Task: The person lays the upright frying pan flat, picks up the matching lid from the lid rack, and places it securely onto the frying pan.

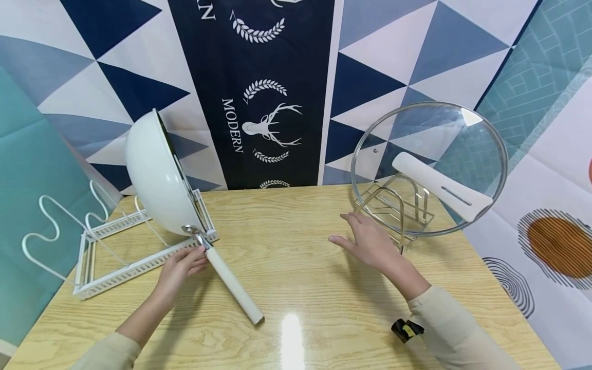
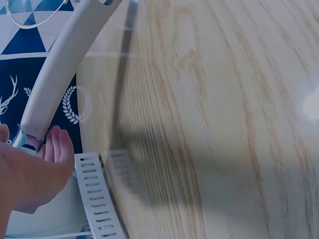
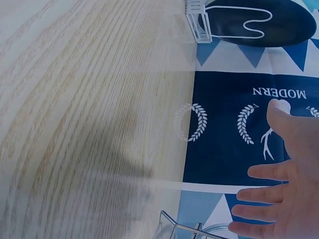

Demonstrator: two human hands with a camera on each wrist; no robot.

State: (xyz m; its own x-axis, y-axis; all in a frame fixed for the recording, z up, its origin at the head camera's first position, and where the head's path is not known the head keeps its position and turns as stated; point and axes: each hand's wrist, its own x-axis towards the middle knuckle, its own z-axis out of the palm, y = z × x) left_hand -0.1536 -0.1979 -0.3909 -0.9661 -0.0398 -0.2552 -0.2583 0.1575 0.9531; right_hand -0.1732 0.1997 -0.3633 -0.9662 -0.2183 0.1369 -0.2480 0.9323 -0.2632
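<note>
A white wok (image 1: 154, 172) with a dark inside stands tilted on its side in a white rack (image 1: 134, 272) at the left. Its pale long handle (image 1: 237, 285) slants down toward the front. My left hand (image 1: 178, 270) is at the handle's metal neck; in the left wrist view the fingers (image 2: 60, 144) curl loosely round it. At the right, a glass lid (image 1: 430, 128) with a white grip (image 1: 439, 187) stands upright in a gold wire rack (image 1: 401, 218). My right hand (image 1: 370, 240) hovers just left of that rack, fingers spread, holding nothing.
Both racks stand on a wood-grain table (image 1: 287, 246), with a patterned wall cloth (image 1: 277, 92) behind its back edge. White wavy wire dividers (image 1: 51, 226) rise from the left rack. A dark band (image 1: 407, 329) is on the right sleeve.
</note>
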